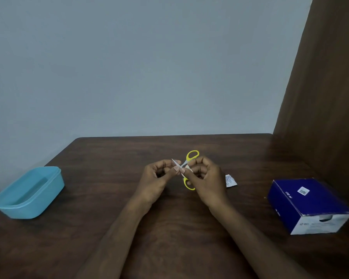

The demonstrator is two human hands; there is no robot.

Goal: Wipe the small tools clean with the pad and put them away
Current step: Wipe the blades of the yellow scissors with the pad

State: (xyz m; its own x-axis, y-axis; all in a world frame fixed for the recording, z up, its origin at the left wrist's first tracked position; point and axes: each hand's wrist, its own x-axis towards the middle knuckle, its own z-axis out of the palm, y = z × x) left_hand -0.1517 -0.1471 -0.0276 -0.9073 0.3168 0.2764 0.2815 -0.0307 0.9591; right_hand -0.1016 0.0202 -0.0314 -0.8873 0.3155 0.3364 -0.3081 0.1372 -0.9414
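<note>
Small scissors (pixel 191 157) with yellow handles are held above the middle of the dark wooden table (pixel 109 158), their blades spread apart. My left hand (pixel 157 181) pinches one blade tip between thumb and fingers. My right hand (pixel 205 178) holds a small white pad (pixel 188 168) against the blades near the pivot. One yellow loop sticks up behind my hands, the other shows below them. Much of the pad is hidden by my fingers.
A light blue plastic container (pixel 28 193) stands at the left edge of the table. A blue and white cardboard box (pixel 308 204) sits at the right. A torn white wrapper (pixel 230 180) lies just right of my right hand. A brown panel (pixel 326 97) rises along the right side.
</note>
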